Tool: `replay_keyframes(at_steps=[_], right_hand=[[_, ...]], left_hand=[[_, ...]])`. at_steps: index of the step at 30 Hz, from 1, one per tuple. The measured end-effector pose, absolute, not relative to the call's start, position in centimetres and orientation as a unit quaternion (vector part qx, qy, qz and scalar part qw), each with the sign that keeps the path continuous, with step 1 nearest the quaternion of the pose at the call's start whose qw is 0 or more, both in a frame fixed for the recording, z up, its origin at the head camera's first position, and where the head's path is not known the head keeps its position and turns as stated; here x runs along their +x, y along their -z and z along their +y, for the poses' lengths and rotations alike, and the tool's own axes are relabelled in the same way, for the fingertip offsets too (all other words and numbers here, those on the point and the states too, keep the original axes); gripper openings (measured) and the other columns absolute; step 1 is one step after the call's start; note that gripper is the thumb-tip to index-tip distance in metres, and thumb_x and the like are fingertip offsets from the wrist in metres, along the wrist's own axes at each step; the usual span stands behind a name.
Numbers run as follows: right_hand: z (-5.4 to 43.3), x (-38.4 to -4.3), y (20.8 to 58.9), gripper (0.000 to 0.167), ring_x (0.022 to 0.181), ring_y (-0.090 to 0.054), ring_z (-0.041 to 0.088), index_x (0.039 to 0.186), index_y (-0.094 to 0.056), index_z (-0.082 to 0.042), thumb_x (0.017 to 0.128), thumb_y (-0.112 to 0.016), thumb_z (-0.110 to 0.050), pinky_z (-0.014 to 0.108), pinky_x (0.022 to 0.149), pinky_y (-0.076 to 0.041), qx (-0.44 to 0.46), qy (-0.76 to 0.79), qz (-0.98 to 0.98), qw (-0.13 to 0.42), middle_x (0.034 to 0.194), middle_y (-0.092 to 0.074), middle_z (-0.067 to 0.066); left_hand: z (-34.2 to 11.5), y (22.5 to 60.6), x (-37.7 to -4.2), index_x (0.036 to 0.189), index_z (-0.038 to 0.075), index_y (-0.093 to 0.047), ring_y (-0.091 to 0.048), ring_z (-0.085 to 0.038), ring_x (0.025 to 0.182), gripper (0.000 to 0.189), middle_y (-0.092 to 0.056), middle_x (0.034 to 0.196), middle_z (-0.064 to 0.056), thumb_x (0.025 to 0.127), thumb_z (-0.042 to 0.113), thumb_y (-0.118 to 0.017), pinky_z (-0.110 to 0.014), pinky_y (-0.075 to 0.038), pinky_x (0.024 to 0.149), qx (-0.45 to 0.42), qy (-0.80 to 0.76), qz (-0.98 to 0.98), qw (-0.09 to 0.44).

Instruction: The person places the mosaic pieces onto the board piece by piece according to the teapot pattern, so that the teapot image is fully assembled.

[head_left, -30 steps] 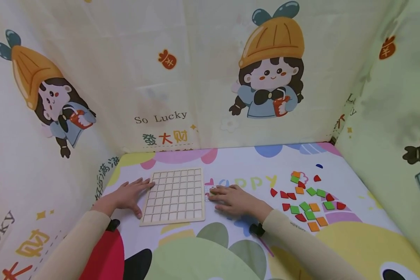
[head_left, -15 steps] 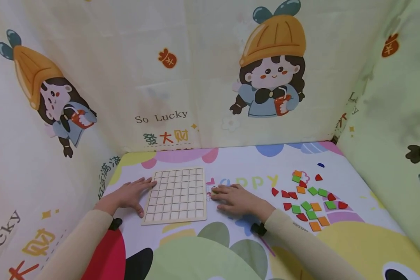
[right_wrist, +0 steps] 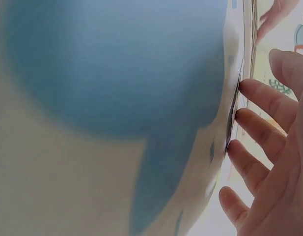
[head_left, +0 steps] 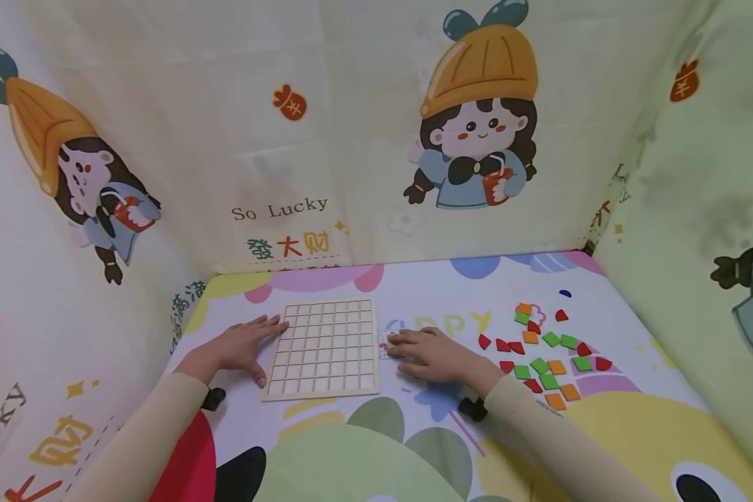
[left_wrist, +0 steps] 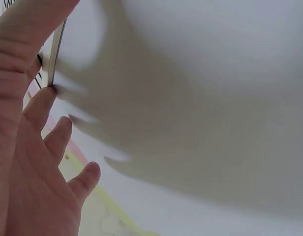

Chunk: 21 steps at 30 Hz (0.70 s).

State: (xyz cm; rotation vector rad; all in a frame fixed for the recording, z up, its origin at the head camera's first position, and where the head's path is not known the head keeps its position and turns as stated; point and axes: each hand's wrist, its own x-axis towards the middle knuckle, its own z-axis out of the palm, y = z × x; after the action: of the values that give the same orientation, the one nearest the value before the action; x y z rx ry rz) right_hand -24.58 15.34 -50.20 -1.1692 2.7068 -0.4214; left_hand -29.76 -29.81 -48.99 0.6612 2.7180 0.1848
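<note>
A square wooden grid board with rows of bare square cells lies on the table left of the middle. My left hand touches its left edge with spread fingers, the fingertips over the frame and the thumb near the lower corner. In the left wrist view the fingers reach the board's edge. By the board's right side lies a small printed card with red marks. My right hand rests on it with outstretched fingers and covers much of it. In the right wrist view, fingertips touch the card's thin edge.
Loose flat pieces lie scattered to the right: red wedges, green squares, orange squares and one blue half-round piece. A patterned cloth covers the table. Printed curtains close off the back and sides.
The board has slid a little to the right across the tablecloth, with both hands and the card moving along with it. The head view has turned slightly. The scattered pieces lie as before.
</note>
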Motion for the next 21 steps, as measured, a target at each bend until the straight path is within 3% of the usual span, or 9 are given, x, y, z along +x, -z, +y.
replay_keyframes(at_steps=[8,21], right_hand=[[16.8,-24.7,50.7,0.048,0.155,-0.034,0.023,0.150,-0.056,-0.027,0.106,-0.054,-0.046,0.057,0.124,-0.025,-0.369,0.147,0.914,0.086,0.161,-0.046,-0.005],[19.7,-24.0,50.6,0.046,0.152,-0.038,0.027,0.145,-0.061,-0.025,0.104,-0.058,-0.045,0.062,0.120,-0.027,-0.347,0.170,0.919,0.084,0.158,-0.051,0.000]], left_hand=[[-28.3,48.9,-30.5,0.163,0.021,-0.035,-0.018,-0.047,0.156,0.129,-0.026,0.171,-0.014,0.056,0.058,-0.096,-0.073,-0.023,0.117,0.246,-0.060,0.953,0.167],[-25.6,49.2,-30.8,0.163,0.024,-0.034,-0.016,-0.046,0.157,0.130,-0.024,0.172,-0.010,0.055,0.069,-0.091,-0.072,-0.021,0.119,0.264,-0.073,0.947,0.168]])
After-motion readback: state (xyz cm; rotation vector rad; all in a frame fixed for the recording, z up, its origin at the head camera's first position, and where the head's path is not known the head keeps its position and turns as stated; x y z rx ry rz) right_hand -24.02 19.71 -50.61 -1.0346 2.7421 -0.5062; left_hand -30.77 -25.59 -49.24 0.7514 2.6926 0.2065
